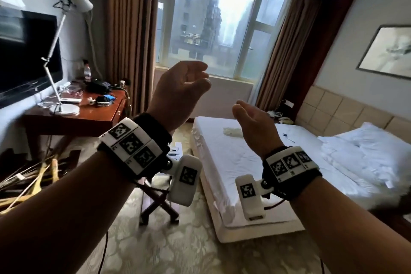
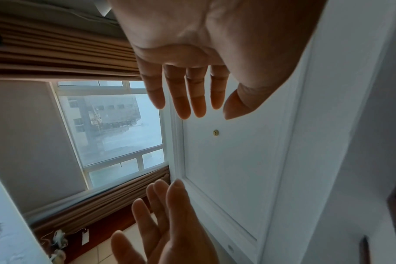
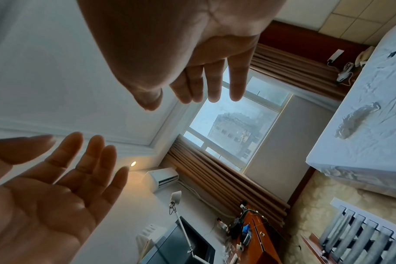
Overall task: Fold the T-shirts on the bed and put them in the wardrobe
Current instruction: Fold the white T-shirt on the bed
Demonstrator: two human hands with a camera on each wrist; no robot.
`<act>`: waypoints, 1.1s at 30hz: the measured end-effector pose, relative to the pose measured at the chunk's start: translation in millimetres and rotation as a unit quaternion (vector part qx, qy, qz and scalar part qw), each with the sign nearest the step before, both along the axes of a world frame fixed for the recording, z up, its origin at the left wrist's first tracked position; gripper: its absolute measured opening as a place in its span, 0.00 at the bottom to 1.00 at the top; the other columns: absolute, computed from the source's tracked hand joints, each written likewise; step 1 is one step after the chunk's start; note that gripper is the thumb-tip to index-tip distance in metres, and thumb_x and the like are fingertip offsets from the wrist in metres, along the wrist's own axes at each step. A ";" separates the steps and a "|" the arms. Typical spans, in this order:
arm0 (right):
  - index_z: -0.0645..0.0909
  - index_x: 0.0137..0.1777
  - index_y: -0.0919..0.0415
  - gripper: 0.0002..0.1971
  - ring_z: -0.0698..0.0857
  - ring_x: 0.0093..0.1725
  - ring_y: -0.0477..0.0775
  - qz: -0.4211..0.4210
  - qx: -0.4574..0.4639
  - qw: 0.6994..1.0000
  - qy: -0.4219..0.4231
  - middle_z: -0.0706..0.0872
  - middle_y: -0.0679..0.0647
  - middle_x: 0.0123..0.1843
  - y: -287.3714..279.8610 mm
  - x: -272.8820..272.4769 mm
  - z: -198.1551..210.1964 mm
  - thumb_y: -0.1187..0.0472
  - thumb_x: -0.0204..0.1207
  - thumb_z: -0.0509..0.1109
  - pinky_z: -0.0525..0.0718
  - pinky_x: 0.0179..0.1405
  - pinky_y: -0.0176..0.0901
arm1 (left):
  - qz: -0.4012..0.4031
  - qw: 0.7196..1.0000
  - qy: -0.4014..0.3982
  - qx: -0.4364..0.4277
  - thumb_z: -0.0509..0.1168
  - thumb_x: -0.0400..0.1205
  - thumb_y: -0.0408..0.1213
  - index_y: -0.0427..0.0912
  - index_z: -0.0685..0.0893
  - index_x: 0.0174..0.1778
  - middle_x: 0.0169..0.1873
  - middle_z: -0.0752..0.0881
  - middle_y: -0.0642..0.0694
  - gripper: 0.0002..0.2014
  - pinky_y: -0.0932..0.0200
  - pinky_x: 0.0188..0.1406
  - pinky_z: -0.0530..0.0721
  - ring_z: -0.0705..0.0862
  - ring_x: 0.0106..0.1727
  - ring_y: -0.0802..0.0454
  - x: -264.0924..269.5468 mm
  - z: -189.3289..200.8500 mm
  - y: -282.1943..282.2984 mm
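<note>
Both hands up in front of the chest, palms facing each other, nothing in them. Left hand raised a bit higher, fingers loosely bent; right hand lower, fingers straight and relaxed. The wrist views agree: left fingers spread and bare, right fingers the same — no cloth, no pinch, no contact with anything.

Below the hands, patterned carpet and a folding rack standing just beside the bed's foot end. Then the bed itself — white sheet, mostly bare. One small pale crumpled item lies near the far end, approx. mid-width; can't tell if it's a T-shirt or smth else, too small and bunched. To the right, a rumpled white duvet piled by the headboard.

Further back: desk w/ lamp and clutter on the left, window straight ahead.

No wardrobe in any view, so can't say what's inside it. Judging from this: no folded stack on the bed, nothing carried. Either the job hasn't started or it's nearly over — the pics don't settle which. If that pale lump is a shirt, it's not yet folded, and the person stands well apart from it.
</note>
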State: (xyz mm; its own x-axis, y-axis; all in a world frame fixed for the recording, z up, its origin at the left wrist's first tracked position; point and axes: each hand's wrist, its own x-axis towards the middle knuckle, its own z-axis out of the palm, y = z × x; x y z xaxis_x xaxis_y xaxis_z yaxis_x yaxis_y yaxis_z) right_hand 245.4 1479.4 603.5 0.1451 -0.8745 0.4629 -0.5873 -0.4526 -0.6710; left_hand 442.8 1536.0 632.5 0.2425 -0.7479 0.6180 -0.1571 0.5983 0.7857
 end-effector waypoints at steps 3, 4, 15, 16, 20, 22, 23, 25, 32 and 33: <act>0.78 0.79 0.56 0.25 0.81 0.71 0.46 -0.013 0.016 1.000 -0.009 0.84 0.51 0.74 -41.7 14.9 -3.2 0.46 0.87 0.65 0.72 0.69 0.38 | -0.024 1.000 0.008 0.010 0.70 0.73 0.43 0.52 0.85 0.58 0.51 0.91 0.50 0.17 0.59 0.50 0.84 0.89 0.51 0.56 17.6 -9.8 -49.3; 0.78 0.79 0.56 0.25 0.82 0.69 0.47 -0.016 0.025 1.000 -0.003 0.85 0.53 0.73 -53.9 19.7 -5.9 0.46 0.87 0.66 0.74 0.69 0.40 | -0.029 0.999 0.008 0.018 0.70 0.72 0.43 0.53 0.85 0.57 0.50 0.91 0.50 0.16 0.59 0.50 0.84 0.89 0.51 0.56 22.8 -15.3 -63.8; 0.77 0.79 0.53 0.28 0.84 0.69 0.50 -0.009 0.045 0.999 0.010 0.87 0.54 0.70 -223.0 50.8 -27.2 0.42 0.83 0.67 0.79 0.75 0.56 | 0.000 0.998 -0.008 0.065 0.73 0.72 0.46 0.56 0.86 0.54 0.35 0.88 0.50 0.14 0.41 0.56 0.88 0.89 0.41 0.49 78.8 -54.4 -222.4; 0.77 0.79 0.52 0.29 0.84 0.69 0.50 -0.006 0.044 0.999 0.008 0.87 0.53 0.70 -241.5 51.3 -30.4 0.40 0.82 0.67 0.79 0.74 0.56 | 0.005 0.998 -0.013 0.066 0.74 0.72 0.47 0.57 0.86 0.53 0.35 0.89 0.51 0.14 0.39 0.57 0.88 0.89 0.42 0.48 81.0 -56.3 -240.4; 0.78 0.79 0.53 0.29 0.84 0.70 0.50 -0.004 0.048 0.999 0.000 0.87 0.53 0.71 -321.2 45.8 -40.5 0.41 0.82 0.68 0.80 0.73 0.57 | 0.018 0.997 -0.031 0.071 0.74 0.75 0.44 0.54 0.87 0.56 0.38 0.90 0.47 0.13 0.37 0.57 0.89 0.90 0.43 0.44 78.6 -55.7 -317.0; 0.78 0.79 0.55 0.28 0.84 0.71 0.51 -0.012 0.044 0.999 -0.001 0.86 0.54 0.72 -363.3 40.6 -38.5 0.43 0.83 0.68 0.80 0.73 0.58 | 0.016 0.997 -0.039 0.070 0.74 0.75 0.43 0.52 0.87 0.57 0.37 0.90 0.47 0.14 0.36 0.57 0.89 0.90 0.42 0.45 74.3 -50.8 -357.6; 0.78 0.79 0.56 0.27 0.84 0.71 0.52 -0.018 0.039 0.999 0.001 0.85 0.54 0.73 -383.5 38.1 -37.8 0.44 0.84 0.69 0.80 0.73 0.57 | 0.016 0.997 -0.043 0.069 0.74 0.75 0.44 0.53 0.87 0.56 0.36 0.90 0.48 0.13 0.37 0.56 0.89 0.90 0.40 0.48 71.9 -50.6 -376.8; 0.78 0.79 0.57 0.26 0.84 0.71 0.52 -0.027 0.028 0.999 -0.005 0.85 0.54 0.73 -421.1 33.4 -38.8 0.46 0.85 0.69 0.80 0.74 0.56 | 0.016 0.997 -0.045 0.066 0.74 0.74 0.45 0.55 0.87 0.54 0.34 0.90 0.51 0.12 0.38 0.56 0.89 0.90 0.39 0.51 67.0 -53.5 -413.1; 0.77 0.79 0.57 0.26 0.84 0.70 0.50 -0.038 0.077 0.996 -0.017 0.85 0.52 0.73 -519.2 23.3 -68.8 0.48 0.85 0.69 0.79 0.74 0.52 | -0.011 0.994 -0.028 0.104 0.74 0.73 0.45 0.54 0.88 0.52 0.35 0.89 0.51 0.11 0.35 0.58 0.88 0.90 0.41 0.48 52.8 -74.7 -524.9; 0.77 0.79 0.56 0.26 0.84 0.71 0.49 -0.042 0.080 0.996 -0.017 0.86 0.52 0.73 -533.1 20.4 -72.4 0.47 0.84 0.69 0.79 0.74 0.52 | -0.016 0.994 -0.024 0.106 0.74 0.73 0.44 0.54 0.88 0.52 0.35 0.89 0.51 0.11 0.34 0.58 0.88 0.89 0.41 0.48 50.1 -76.0 -543.1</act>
